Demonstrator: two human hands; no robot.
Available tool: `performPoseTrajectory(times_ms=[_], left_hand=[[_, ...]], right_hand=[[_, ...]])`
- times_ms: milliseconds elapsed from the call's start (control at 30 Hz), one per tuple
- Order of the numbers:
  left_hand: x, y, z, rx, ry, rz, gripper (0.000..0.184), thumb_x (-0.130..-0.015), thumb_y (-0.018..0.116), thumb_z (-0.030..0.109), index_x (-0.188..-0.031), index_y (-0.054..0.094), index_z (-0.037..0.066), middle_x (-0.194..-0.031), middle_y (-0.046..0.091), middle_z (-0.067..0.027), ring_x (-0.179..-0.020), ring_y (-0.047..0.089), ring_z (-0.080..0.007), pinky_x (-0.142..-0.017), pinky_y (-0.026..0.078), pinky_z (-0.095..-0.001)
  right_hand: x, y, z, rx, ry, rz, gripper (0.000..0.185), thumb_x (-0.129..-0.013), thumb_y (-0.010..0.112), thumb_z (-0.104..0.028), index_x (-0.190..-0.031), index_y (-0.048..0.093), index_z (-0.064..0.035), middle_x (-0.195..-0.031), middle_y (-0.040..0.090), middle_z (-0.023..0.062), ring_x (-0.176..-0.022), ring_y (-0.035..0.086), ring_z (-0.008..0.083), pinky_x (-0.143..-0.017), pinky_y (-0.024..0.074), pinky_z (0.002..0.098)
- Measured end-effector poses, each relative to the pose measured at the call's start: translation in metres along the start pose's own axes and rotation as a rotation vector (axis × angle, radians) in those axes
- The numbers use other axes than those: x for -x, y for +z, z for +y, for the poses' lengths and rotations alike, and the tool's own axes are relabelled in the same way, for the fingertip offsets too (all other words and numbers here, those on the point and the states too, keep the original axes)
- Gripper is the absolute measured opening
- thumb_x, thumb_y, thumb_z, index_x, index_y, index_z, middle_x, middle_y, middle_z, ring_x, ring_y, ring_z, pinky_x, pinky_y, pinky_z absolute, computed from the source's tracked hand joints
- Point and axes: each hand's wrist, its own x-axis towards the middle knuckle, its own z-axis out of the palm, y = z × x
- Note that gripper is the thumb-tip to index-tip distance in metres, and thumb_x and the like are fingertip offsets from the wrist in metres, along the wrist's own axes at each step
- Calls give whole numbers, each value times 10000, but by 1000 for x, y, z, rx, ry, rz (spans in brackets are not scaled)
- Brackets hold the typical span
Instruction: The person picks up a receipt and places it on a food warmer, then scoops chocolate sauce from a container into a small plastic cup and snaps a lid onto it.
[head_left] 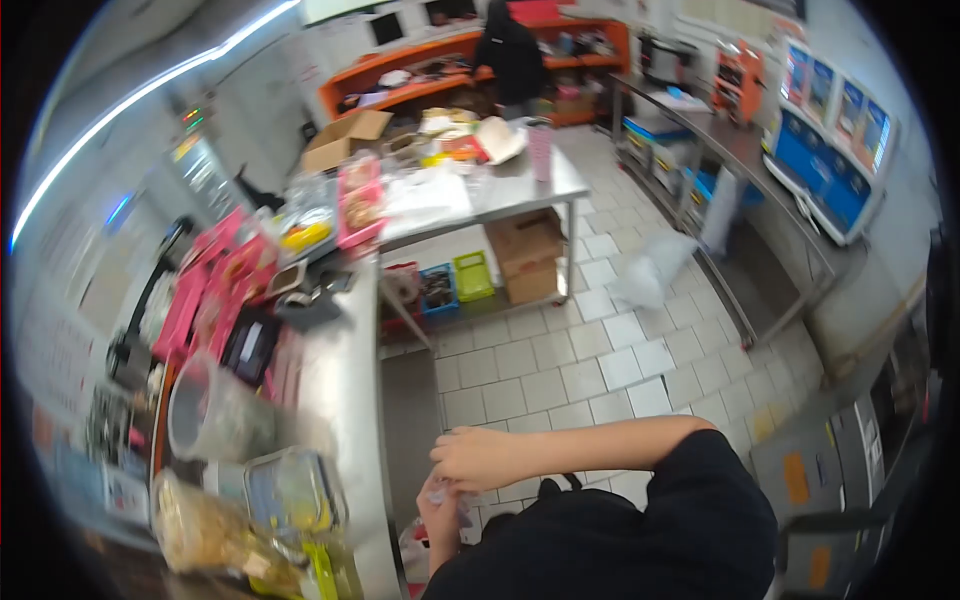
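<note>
Close in front of my body, beside the edge of the steel counter (352, 400), my two hands are together. My right hand (472, 458) has its fingers curled over the top of a small clear plastic item (440, 488). Just below it, my left hand (438, 515) is wrapped round the same item from underneath. The item is partly hidden by my fingers and too small to make out.
A clear bucket (205, 410), a lidded container (290, 490) and pink trays (200, 290) crowd the left counter. Ahead, a table (520, 195) bears an open cardboard box (345, 140). A plastic bag (652, 270) lies on the floor. A person (510, 60) stands by orange shelves (430, 62).
</note>
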Motion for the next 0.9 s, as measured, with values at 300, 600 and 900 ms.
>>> performPoseTrajectory(times_ms=[300,600,900], left_hand=[[-164,172,-85,-55,-537,-661,264,-851,689,121,-1067,590,5,-910,650,-38,-790,615,-103,-713,480,-235],[-339,399,-147,-80,-675,-870,376,-818,731,130,-1138,589,-5,-978,663,-76,-832,613,-104,-749,475,-230],[-453,602,-173,10,-798,-1207,146,-950,578,178,-916,550,38,-721,578,-39,-666,601,-120,-774,535,-303]], right_hand=[[188,-25,154,-433,539,420,133,-839,629,-169,-870,602,-42,-844,591,80,-902,545,269,-810,432,388],[357,-110,307,-340,1323,912,86,-850,648,-107,-842,631,-23,-819,653,89,-816,623,238,-729,475,339],[513,-115,380,-228,1893,1700,173,-917,588,-109,-932,633,57,-812,698,150,-703,664,167,-712,502,287]])
